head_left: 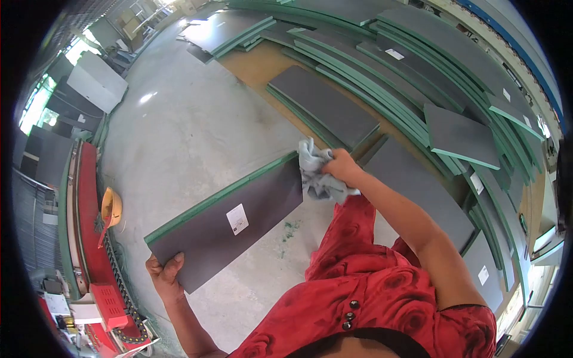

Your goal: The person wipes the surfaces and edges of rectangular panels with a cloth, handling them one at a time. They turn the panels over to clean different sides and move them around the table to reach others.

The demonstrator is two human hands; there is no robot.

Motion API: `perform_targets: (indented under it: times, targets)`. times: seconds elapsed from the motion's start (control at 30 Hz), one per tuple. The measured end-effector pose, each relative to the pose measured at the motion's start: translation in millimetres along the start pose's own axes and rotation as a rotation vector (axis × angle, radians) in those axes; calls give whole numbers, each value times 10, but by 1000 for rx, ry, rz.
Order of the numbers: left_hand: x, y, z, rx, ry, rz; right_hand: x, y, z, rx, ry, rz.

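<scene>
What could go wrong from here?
- The panel might slip or twist: the left grip has it near one corner, while the right grip holds a cloth at the other end.
- The bunched cloth could snag on that corner.
- Green debris on the floor might dirty the cloth if dropped.

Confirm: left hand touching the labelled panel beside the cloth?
Touching. The head view shows the left hand gripping the panel at its short edge, thumb lying on the dark face.
</scene>
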State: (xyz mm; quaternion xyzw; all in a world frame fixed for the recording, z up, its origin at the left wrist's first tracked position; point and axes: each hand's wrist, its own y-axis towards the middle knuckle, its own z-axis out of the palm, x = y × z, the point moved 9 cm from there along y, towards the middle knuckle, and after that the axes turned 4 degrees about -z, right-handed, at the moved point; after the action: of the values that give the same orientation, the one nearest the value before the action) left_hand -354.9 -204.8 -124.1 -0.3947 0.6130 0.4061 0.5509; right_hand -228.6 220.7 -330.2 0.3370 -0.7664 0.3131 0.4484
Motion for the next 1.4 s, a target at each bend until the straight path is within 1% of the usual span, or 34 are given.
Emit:
perform_targets:
  times: [0.03,0.07,0.1,0.17,0.2,0.27,0.3,0.33,0.37,0.4,0.47,0.5,0.57,0.6,0.67,0.73,0.8,0.83,0.87,0.9,0.93,0.97,1.0,1.03,1.07,1.1,1.17,1.2,1.23,1.27,1.3,1.33,1.4]
  targets:
    - [-6,-6,-28,-46,-18,11,-168,-90,85,49,158,97]
    - [3,-6,-42,-51,-21,17,-302,-191,180,99,314,194]
    - [8,-7,-78,-73,-30,35,-238,-321,158,100,313,186]
    - [12,-10,-109,-92,-42,61,-81,-641,168,155,680,287]
    - [4,-7,-101,-82,-70,78,-108,-662,152,152,680,279]
    - [27,27,-64,-66,-102,98,-138,-687,203,247,759,260]
    - [85,46,-102,-112,-149,82,-170,-682,197,240,759,263]
    - [145,48,-142,-158,-195,62,-104,-665,219,272,817,202]
    - [172,62,-122,-152,-199,57,-42,-649,240,301,874,139]
    - [214,87,-87,-146,-203,35,-117,-601,294,291,871,141]
    - [262,109,0,-142,-161,18,-260,-533,463,362,852,135]
    - [275,128,33,-139,-165,7,-259,-586,434,357,848,145]
    - [284,182,138,-34,7,-17,-295,-734,428,324,855,172]
    - [347,193,139,-48,19,-45,-222,-876,263,338,631,177]
    - [509,227,129,-58,209,-46,-298,-1095,62,317,604,190]
    - [780,319,192,29,341,-43,-88,-1382,-306,253,574,162]
    - [1167,418,247,87,545,-81,195,-1615,-721,80,517,52]
    - [1321,462,290,98,788,-53,115,-1684,-903,-8,514,54]
    - [1503,502,366,125,990,74,-135,-1732,-1164,-179,369,57]
    - [1701,534,402,130,995,67,-157,-1785,-1318,-303,298,58]
    - [1847,530,544,194,1145,161,-163,-1845,-1470,-428,224,61]
    - [1987,519,677,260,1291,259,-276,-1843,-1522,-430,223,71]
    - [2130,539,715,271,1291,256,-459,-1853,-1611,-474,287,90]
    - [2336,543,751,340,1335,200,-567,-1864,-1643,-518,351,112]
    - [2531,533,779,413,1379,143,-551,-1846,-1621,-488,374,84]
    - [2641,521,805,431,1383,135,-558,-1851,-1607,-490,374,103]
    - [2989,483,825,529,1427,-21,-499,-1850,-1606,-483,254,102]
    - [3199,454,813,551,1442,-66,-453,-1846,-1583,-486,268,116]
    - [3607,383,743,567,1442,-72,-457,-1856,-1580,-488,265,131]
    - [4084,289,558,483,1441,-86,-480,-1865,-1576,-499,292,158]
    - [4308,236,396,393,1438,-97,-505,-1865,-1569,-511,320,180]
    - [4332,219,338,396,1433,-97,-500,-1854,-1567,-514,314,181]
    - [4428,115,75,318,1413,-341,-437,-1867,-1582,-521,237,144]
